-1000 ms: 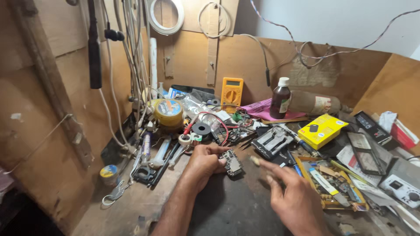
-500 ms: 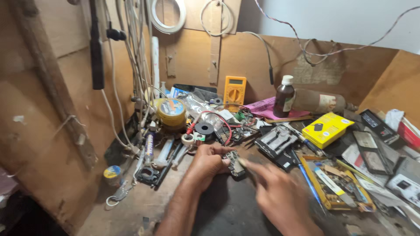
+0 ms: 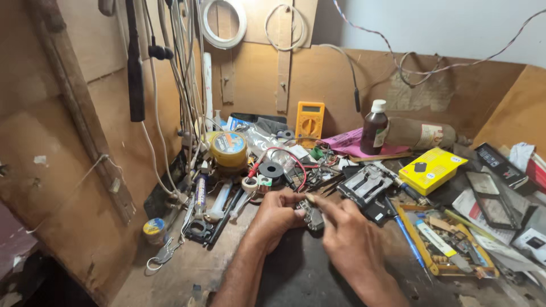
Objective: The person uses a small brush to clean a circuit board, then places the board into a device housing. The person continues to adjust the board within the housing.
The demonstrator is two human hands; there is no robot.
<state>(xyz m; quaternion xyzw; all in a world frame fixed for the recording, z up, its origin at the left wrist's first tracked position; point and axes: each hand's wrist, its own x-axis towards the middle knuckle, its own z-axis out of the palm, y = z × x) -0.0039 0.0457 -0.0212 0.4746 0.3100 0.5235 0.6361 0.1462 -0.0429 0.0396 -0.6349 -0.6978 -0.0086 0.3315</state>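
Over the dark bench mat [image 3: 296,273], both hands' fingers [image 3: 318,206] pinch a small grey part [image 3: 312,217], orientation unclear.

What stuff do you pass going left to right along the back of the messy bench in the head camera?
Yellow tape roll → orange multimeter → brown bottle → yellow box
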